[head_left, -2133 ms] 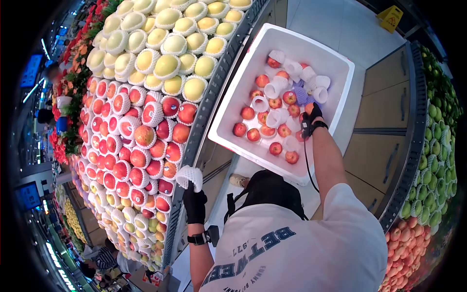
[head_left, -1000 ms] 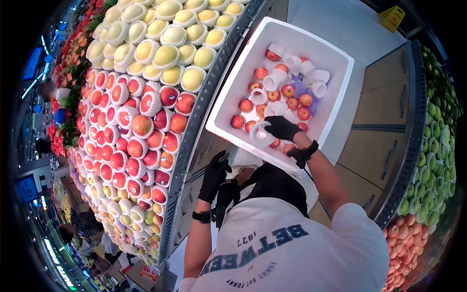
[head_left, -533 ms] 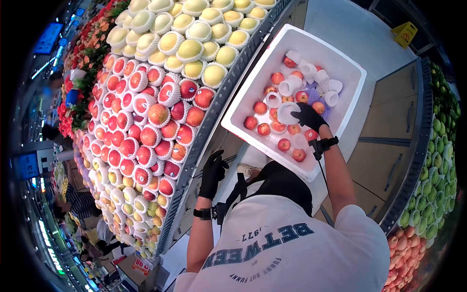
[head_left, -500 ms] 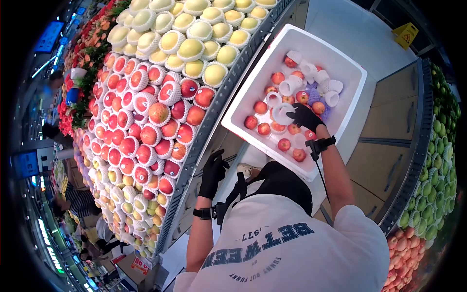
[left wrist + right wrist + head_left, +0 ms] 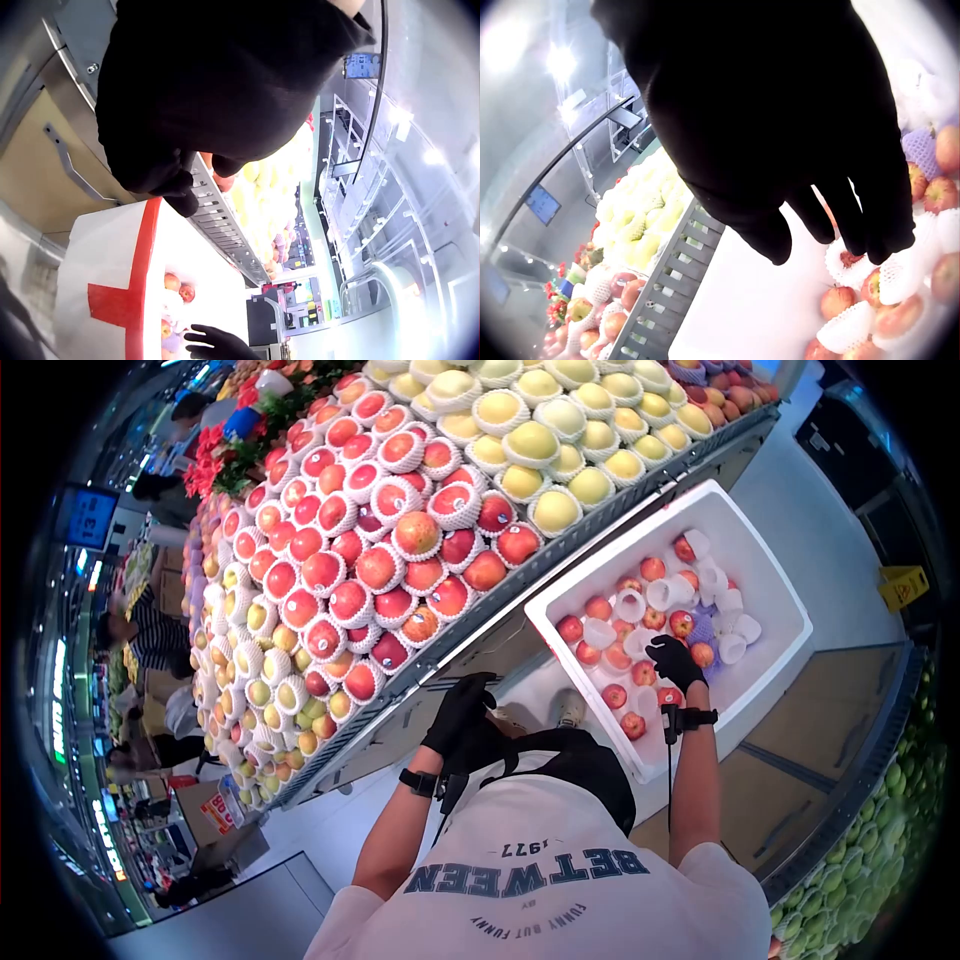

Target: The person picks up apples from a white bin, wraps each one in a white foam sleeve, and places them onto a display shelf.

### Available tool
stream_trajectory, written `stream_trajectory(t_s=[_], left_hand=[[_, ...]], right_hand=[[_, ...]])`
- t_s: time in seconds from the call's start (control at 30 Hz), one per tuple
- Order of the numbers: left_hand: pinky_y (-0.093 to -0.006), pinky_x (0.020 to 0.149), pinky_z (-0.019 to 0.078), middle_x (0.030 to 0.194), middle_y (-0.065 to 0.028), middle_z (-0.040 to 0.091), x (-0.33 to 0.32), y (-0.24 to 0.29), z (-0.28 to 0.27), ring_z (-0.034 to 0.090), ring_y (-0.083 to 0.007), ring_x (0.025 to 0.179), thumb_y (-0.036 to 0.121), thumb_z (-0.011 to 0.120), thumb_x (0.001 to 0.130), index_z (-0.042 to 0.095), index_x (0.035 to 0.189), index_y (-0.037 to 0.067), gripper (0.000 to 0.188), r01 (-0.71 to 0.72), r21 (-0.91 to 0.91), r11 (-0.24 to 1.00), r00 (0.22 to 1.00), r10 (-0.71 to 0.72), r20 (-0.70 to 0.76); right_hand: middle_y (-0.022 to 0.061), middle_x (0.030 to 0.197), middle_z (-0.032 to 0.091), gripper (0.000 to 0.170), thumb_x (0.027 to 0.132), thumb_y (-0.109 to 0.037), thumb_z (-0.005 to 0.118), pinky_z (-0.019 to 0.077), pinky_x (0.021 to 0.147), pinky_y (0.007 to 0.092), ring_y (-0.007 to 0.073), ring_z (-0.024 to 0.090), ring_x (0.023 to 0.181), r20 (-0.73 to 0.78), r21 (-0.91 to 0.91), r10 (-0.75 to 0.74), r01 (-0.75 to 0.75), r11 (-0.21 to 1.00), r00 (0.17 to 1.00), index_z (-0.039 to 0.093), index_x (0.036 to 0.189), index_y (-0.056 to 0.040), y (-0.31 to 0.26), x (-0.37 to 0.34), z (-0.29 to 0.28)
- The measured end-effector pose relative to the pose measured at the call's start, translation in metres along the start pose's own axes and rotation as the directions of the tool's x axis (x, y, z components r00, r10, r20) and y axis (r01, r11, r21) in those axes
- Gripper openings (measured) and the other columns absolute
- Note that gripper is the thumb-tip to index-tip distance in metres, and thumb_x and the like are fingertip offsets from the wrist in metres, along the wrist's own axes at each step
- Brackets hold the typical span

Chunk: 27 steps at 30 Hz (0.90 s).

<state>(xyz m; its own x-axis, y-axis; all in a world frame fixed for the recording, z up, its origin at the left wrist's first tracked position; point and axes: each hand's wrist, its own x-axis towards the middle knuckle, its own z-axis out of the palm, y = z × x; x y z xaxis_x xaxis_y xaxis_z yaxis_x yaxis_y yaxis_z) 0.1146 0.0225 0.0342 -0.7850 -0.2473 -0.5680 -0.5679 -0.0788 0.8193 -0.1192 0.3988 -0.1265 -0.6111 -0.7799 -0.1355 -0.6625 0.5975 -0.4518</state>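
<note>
My black-gloved right hand (image 5: 680, 663) hovers over the white foam box (image 5: 765, 575), fingers loosely stretched downward and holding nothing. A white foam net sleeve (image 5: 638, 643) lies right at its fingertips among the red apples (image 5: 614, 696). In the right wrist view, the fingers hang above a netted apple (image 5: 849, 259) and other loose sleeves. My left hand (image 5: 462, 712), also gloved in black, is held in front of the body by the display's edge. Its fingers are relaxed, with nothing in them.
A sloped fruit display with sleeved red apples (image 5: 376, 567) and yellow fruit (image 5: 530, 444) rises at the left, edged by a grey slotted rail (image 5: 430, 660). Green fruit (image 5: 850, 880) fills another stand at lower right. A yellow floor sign (image 5: 903, 587) stands beyond the box.
Earlier my left hand held a foam sleeve, then my right hand carried one over the box; the right hand has let it go there. The head view has turned, shifting the box rightward.
</note>
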Motion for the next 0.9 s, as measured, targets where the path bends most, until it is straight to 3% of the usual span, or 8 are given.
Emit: stream_trajectory(t_s=[0.17, 0.23, 0.37, 0.5, 0.53, 0.6, 0.8, 0.9], left_hand=[[-0.0213, 0.047, 0.0317, 0.071, 0.0004, 0.057, 0.008, 0.0, -0.013, 0.042, -0.0053, 0.052, 0.037, 0.042, 0.1, 0.064, 0.1, 0.003, 0.041, 0.002, -0.055, 0.998, 0.999, 0.001, 0.049], [-0.0226, 0.047, 0.0306, 0.063, 0.0017, 0.052, 0.009, 0.003, -0.02, 0.039, -0.0063, 0.05, 0.039, 0.041, 0.1, 0.063, 0.087, 0.004, 0.043, -0.05, -0.08, 0.996, 0.998, 0.053, 0.037], [-0.0252, 0.051, 0.0377, 0.058, -0.0019, 0.051, 0.026, 0.013, -0.042, 0.048, -0.0095, 0.051, 0.039, 0.043, 0.099, 0.055, 0.072, 0.006, 0.045, -0.132, -0.085, 0.988, 0.991, 0.134, 0.018], [-0.0276, 0.056, 0.0411, 0.059, -0.0034, 0.053, 0.033, 0.007, -0.065, 0.052, -0.0128, 0.055, 0.038, 0.045, 0.098, 0.053, 0.069, 0.006, 0.045, -0.241, -0.298, 0.924, 0.967, 0.203, -0.153], [-0.028, 0.056, 0.0417, 0.059, -0.0037, 0.054, 0.031, 0.008, -0.071, 0.053, -0.0134, 0.056, 0.038, 0.045, 0.098, 0.054, 0.068, 0.006, 0.045, -0.243, -0.33, 0.912, 0.964, 0.191, -0.185], [-0.0284, 0.058, 0.0431, 0.06, -0.0047, 0.055, 0.031, 0.007, -0.087, 0.054, -0.014, 0.057, 0.037, 0.047, 0.098, 0.054, 0.068, 0.005, 0.044, -0.283, -0.261, 0.923, 0.949, 0.231, -0.213], [-0.0284, 0.053, 0.0417, 0.055, -0.005, 0.054, 0.023, 0.02, -0.126, 0.053, -0.014, 0.051, 0.038, 0.051, 0.095, 0.055, 0.066, 0.005, 0.045, -0.319, -0.374, 0.871, 0.938, 0.234, -0.257], [-0.027, 0.048, 0.0388, 0.051, -0.0035, 0.052, 0.016, 0.031, -0.15, 0.051, -0.0126, 0.046, 0.039, 0.052, 0.095, 0.054, 0.061, 0.006, 0.048, -0.271, -0.336, 0.902, 0.952, 0.201, -0.229]], right_hand=[[0.0094, 0.101, 0.062, 0.036, 0.075, -0.007, 0.069, 0.0523, 0.065, 0.0298, 0.0208, 0.063, 0.085, -0.009, 0.492, 0.193, -0.163, 0.855, 0.981, 0.061, 0.11, -0.0063, 0.026, 0.015, 0.016], [0.0052, 0.09, 0.06, 0.02, 0.086, -0.009, 0.06, 0.0494, 0.05, 0.0229, 0.0123, 0.063, 0.064, 0.223, 0.807, 0.534, -0.462, 0.368, 0.816, 0.06, 0.105, -0.0034, -0.025, 0.016, -0.027], [0.0036, 0.076, 0.063, 0.013, 0.084, -0.013, 0.062, 0.0493, 0.051, 0.0274, 0.0129, 0.06, 0.058, 0.247, 0.873, 0.551, -0.43, 0.231, 0.797, 0.061, 0.092, -0.0028, -0.047, 0.021, -0.041], [0.006, 0.065, 0.062, 0.024, 0.089, -0.02, 0.056, 0.0472, 0.049, 0.0269, 0.0132, 0.06, 0.053, 0.093, 0.399, 0.389, -0.392, 0.829, 0.916, 0.061, 0.076, -0.0005, -0.045, 0.045, -0.039], [0.0072, 0.062, 0.062, 0.025, 0.088, -0.021, 0.056, 0.0477, 0.05, 0.0277, 0.0145, 0.061, 0.053, -0.025, 0.485, 0.355, -0.299, 0.822, 0.935, 0.061, 0.073, -0.0015, -0.05, 0.051, -0.034], [0.0069, 0.067, 0.066, 0.01, 0.08, -0.012, 0.059, 0.0503, 0.051, 0.0308, 0.0172, 0.065, 0.058, -0.019, 0.156, 0.189, -0.184, 0.971, 0.982, 0.06, 0.075, -0.0047, -0.059, 0.066, -0.041], [0.0098, 0.076, 0.066, 0.009, 0.068, -0.012, 0.066, 0.0515, 0.066, 0.0359, 0.0248, 0.065, 0.075, -0.129, -0.123, -0.115, 0.099, 0.987, 0.985, 0.068, 0.076, -0.0072, -0.1, 0.115, -0.043], [0.0103, 0.082, 0.066, 0.013, 0.069, -0.005, 0.067, 0.053, 0.068, 0.034, 0.0233, 0.065, 0.074, -0.273, 0.017, -0.232, 0.246, 0.969, 0.934, 0.067, 0.082, -0.0022, -0.132, 0.137, -0.047]])
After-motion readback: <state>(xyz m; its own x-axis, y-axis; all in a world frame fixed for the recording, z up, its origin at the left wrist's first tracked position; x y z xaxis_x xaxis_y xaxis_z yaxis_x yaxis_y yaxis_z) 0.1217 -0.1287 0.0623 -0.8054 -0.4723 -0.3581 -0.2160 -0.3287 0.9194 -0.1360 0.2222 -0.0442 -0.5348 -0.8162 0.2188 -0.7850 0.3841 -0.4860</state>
